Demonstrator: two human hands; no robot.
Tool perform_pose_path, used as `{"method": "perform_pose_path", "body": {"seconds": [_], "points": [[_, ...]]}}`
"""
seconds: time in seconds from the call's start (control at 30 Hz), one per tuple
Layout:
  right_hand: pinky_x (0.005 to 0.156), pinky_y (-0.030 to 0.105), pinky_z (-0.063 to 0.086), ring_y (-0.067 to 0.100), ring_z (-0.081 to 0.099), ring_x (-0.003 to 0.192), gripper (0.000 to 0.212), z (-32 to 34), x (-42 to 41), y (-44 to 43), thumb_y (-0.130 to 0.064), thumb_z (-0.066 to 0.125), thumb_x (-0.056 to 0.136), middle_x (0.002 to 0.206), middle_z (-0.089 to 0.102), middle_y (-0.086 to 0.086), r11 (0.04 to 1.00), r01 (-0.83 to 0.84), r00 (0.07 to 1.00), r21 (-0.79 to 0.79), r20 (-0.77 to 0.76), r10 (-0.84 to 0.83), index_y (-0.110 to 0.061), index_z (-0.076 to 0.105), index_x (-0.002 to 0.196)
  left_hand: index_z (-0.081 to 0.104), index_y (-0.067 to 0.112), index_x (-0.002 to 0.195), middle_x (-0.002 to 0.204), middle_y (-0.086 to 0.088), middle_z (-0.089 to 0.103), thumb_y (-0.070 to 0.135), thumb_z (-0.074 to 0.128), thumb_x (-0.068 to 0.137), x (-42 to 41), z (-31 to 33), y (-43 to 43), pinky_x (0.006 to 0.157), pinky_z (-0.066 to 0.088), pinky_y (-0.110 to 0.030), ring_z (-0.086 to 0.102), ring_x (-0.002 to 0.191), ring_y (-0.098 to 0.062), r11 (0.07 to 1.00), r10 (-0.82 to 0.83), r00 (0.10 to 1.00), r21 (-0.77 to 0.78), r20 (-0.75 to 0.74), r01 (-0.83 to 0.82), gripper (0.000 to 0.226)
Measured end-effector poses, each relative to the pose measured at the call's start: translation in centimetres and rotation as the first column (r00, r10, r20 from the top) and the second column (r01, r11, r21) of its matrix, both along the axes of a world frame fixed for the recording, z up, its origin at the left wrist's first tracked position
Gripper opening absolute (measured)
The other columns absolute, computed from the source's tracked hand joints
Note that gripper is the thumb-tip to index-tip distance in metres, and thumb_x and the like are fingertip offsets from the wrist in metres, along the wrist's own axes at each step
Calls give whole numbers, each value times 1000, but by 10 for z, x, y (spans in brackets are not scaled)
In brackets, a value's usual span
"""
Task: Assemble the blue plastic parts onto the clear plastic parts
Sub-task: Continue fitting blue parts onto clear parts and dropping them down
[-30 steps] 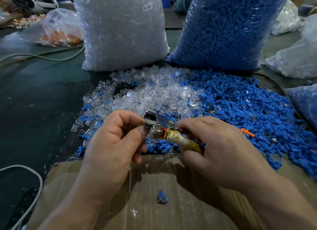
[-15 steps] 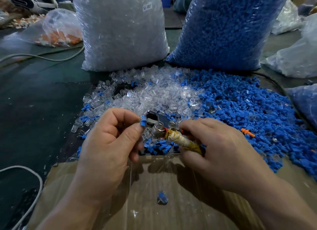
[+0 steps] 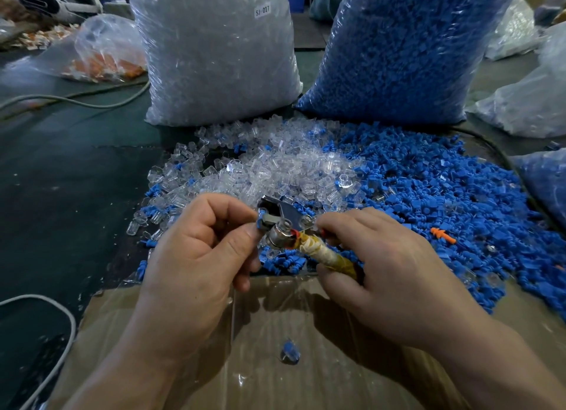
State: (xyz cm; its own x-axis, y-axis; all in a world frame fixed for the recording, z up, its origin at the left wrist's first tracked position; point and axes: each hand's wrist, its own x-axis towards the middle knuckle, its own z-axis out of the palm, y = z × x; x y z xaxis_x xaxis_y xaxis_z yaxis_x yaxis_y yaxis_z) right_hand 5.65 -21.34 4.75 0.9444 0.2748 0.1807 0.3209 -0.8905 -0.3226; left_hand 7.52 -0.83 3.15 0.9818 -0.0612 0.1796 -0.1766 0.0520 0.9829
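- Here at the far left, a white cable [image 3: 62, 327] loops over the dark worktop [image 3: 76, 180], and a clear bag of orange bits [image 3: 104, 57] lies at the back.
- A tall bag of clear parts [image 3: 214, 57] stands upright behind a loose pile of clear parts [image 3: 275, 170].
- The left hand [image 3: 196, 256] has its fingers curled, with thumb and forefinger pinching a small blue part [image 3: 260, 223] against the end of a metal tool [image 3: 286, 222].
- On the cardboard [image 3: 306, 385] below both hands lies one small piece [image 3: 289, 353], blue inside clear.
- The right hand [image 3: 392, 275] has its fingers wrapped round the tool's yellow-taped handle [image 3: 330, 258].
- A bag of blue parts [image 3: 398, 51] stands just beside the clear one.
- In front of it spreads a pile of blue parts [image 3: 444, 201], with one orange piece [image 3: 442, 235] lying on it.
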Motion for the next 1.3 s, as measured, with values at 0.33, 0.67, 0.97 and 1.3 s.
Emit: {"method": "perform_pose_path", "body": {"seconds": [0.33, 0.67, 0.97, 1.3], "points": [[64, 31, 46, 7, 51, 73, 36, 5, -3, 3, -55, 42, 71, 79, 57, -16, 999, 23, 1000, 28, 5, -23, -34, 59, 96, 69, 32, 81, 69, 0, 65, 16, 63, 81, -3, -1, 0, 44, 46, -20, 60, 55, -11, 999, 42, 999, 4, -3, -42, 18], [90, 37, 35, 17, 44, 105, 66, -8, 22, -15, -75, 42, 74, 111, 58, -10, 926, 260, 962, -273, -11, -273, -36, 50, 126, 68, 36, 79, 51, -4, 64, 11, 69, 87, 0, -10, -4, 40, 41, -14, 53, 39, -7, 951, 45, 973, 308, -226, 27, 27], [82, 38, 39, 15, 51, 90, 38, -6, 7, 7, -63, 44, 86, 94, 60, -10, 990, 139, 971, -37, 204, -128, -30, 60, 99, 65, 42, 90, 60, 6, 67, 25, 68, 88, -7, -17, -13, 44, 48, -28, 56, 46, -7, 878, 83, 993, 477, -87, -31, 17], [67, 41, 45, 21, 51, 70, 25, -7, 0, 20, -31, 43, 94, 75, 54, -3, 996, -85, 977, 16, 197, 80, -18, 60, 82, 66, 32, 85, 61, 0, 66, 48, 56, 91, -13, 0, -16, 43, 43, -14, 55, 46, -2, 929, 30, 996, 369, -87, 4, 20]]}}
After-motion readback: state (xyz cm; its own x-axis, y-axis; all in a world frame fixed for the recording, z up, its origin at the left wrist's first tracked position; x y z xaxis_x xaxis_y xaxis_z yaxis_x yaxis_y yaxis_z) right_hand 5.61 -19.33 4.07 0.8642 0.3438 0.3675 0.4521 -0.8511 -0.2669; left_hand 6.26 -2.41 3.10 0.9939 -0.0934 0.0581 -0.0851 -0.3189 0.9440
